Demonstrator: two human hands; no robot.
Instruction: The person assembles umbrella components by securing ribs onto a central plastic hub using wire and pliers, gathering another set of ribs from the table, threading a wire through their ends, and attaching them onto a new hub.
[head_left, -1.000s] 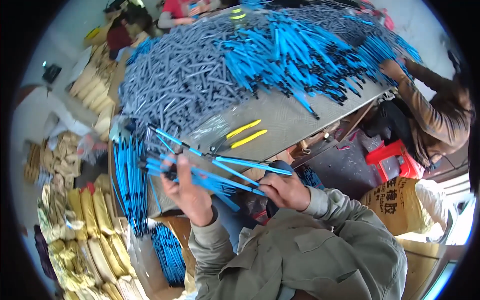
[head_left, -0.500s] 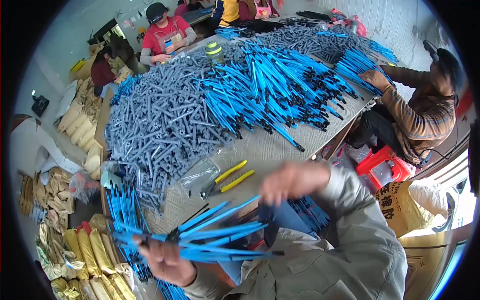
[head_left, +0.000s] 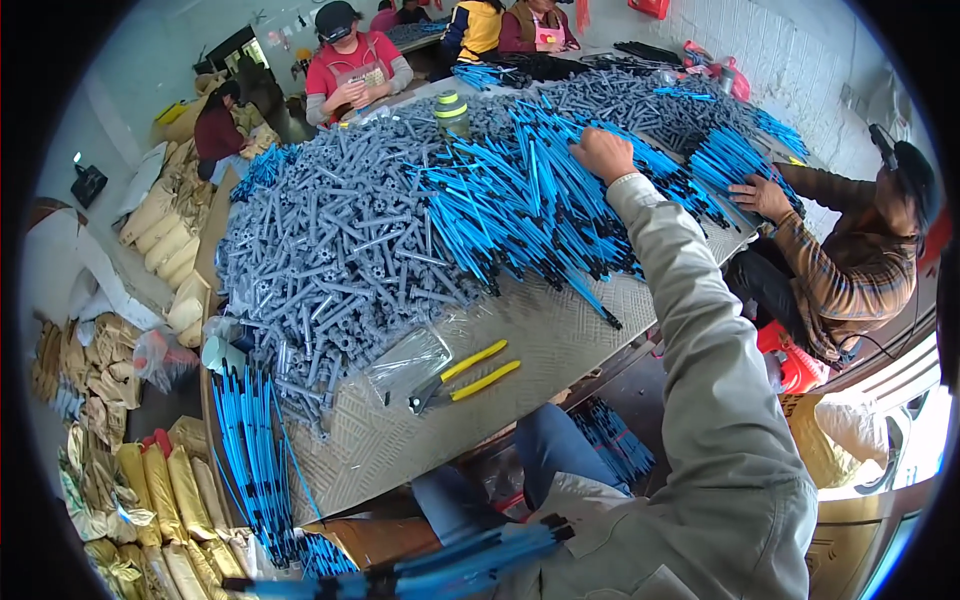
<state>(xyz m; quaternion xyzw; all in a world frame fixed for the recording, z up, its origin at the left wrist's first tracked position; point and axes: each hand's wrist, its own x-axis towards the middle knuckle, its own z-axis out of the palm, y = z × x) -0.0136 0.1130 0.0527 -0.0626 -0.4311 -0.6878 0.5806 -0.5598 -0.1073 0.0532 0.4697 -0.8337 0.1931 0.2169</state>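
Observation:
My right hand point(head_left: 605, 155) reaches far across the table onto a heap of thin blue rods with black ends point(head_left: 540, 200). Its fingers are curled around rods at the heap's top; the fingertips are partly hidden. Along the lower edge lies a loose bundle of the same blue rods point(head_left: 450, 568), smeared by motion. My left hand does not show there. Left of the heap spreads a big pile of short grey plastic tubes point(head_left: 340, 230). Yellow-handled pliers point(head_left: 465, 376) rest on the table beside a clear plastic bag point(head_left: 408, 358).
More blue rods point(head_left: 250, 450) stand bunched at the table's left corner, near a pale cup point(head_left: 222, 355). A green-grey bottle point(head_left: 451, 113) stands behind the tubes. A co-worker in plaid point(head_left: 850, 260) handles rods at right; another in red point(head_left: 358, 70) sits opposite. Wrapped packages point(head_left: 180, 490) lie lower left.
My right hand has moved from near my body out to the far rod heap. The bundle my left hand held has dropped to the lower edge, and that hand has left view.

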